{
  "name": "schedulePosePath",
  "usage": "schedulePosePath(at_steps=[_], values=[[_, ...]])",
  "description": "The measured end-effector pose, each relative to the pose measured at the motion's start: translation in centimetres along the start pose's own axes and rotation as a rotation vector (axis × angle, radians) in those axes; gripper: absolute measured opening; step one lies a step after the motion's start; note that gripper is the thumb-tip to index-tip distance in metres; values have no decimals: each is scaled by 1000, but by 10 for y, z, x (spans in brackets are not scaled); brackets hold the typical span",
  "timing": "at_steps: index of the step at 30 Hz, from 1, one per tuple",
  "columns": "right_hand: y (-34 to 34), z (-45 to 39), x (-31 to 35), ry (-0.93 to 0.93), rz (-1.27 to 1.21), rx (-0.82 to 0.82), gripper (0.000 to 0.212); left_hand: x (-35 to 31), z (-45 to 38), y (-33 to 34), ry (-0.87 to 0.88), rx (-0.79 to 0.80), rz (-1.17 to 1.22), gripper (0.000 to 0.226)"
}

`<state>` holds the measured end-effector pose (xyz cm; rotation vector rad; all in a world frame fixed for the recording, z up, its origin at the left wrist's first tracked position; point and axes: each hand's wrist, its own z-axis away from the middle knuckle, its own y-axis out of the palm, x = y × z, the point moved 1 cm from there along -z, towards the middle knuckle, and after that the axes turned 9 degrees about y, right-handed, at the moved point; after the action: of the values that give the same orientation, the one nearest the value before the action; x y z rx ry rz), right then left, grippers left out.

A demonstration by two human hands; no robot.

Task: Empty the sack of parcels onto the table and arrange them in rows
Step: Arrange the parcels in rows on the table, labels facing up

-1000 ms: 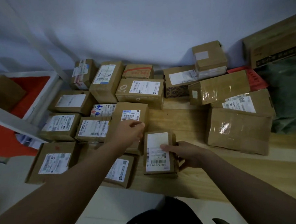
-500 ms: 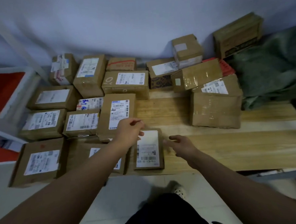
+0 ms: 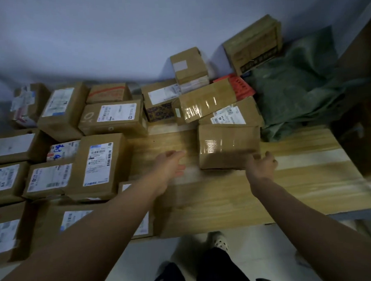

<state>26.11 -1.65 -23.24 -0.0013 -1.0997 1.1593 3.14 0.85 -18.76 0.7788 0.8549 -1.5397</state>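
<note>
**Both hands at the taped parcel, right of centre**

On the wooden table [image 3: 237,202], the left side is lying packed with labelled cardboard parcels in rough rows [image 3: 58,147], reaching from the near edge back to the wall. Right of the bare centre strip, a loose pile of unsorted boxes [image 3: 206,102] is leaning together, one small box sitting on top of the others. The green sack [image 3: 302,87] is lying crumpled at the far right, against the wall and beside that pile.

Nearest box of the pile: a plain taped parcel [image 3: 228,145], lying flat on the table.

Left hand [image 3: 170,164] is reaching over the bare wood just left of this parcel, fingers spread and holding nothing; contact with the box cannot be confirmed owing to motion blur.

Right hand [image 3: 262,164] is sitting at the parcel's near right corner, fingers loosely curled and apparently touching its edge, not clamped around it.
</note>
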Motion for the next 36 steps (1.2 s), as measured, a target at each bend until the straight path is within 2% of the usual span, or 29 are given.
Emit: schedulePosePath(at_steps=[4, 9, 14, 16, 20, 22, 24, 25, 28, 29, 32, 36], values=[[-13, -52, 9, 46, -50, 138, 76, -20, -24, 49, -44, 12, 53, 75], [-18, -66, 34, 73, -124, 293, 52, -29, -42, 80, -112, 67, 35, 64], [-26, -67, 41, 203, -242, 293, 60, -27, -38, 75, -156, -73, 61, 81], [-31, -60, 45, 217, -284, 329, 58, -24, -30, 66, -193, -97, 102, 83], [-38, -42, 48, 197, -317, 423, 45, -14, -11, 50, -264, -127, 101, 62], [-39, -34, 44, 175, -275, 472, 47, -7, -1, 41, -199, -123, -22, 43], [-38, -27, 37, 158, -209, 488, 50, -2, 9, 34, -106, -133, -91, 38], [-38, -23, 33, 152, -192, 491, 46, -1, 14, 30, -69, -139, -96, 38], [-37, -5, 27, 134, -164, 506, 12, 3, 28, 20, -4, -146, -126, 39], [-36, -1, 24, 132, -164, 506, 11, 6, 31, 16, 3, -147, -157, 38], [-36, 9, 11, 158, -158, 509, 23, 13, 35, 4, 24, -188, -196, 29], [-31, 20, -19, 180, -12, 581, 27, 18, 38, -3, 95, -260, -242, 20]])
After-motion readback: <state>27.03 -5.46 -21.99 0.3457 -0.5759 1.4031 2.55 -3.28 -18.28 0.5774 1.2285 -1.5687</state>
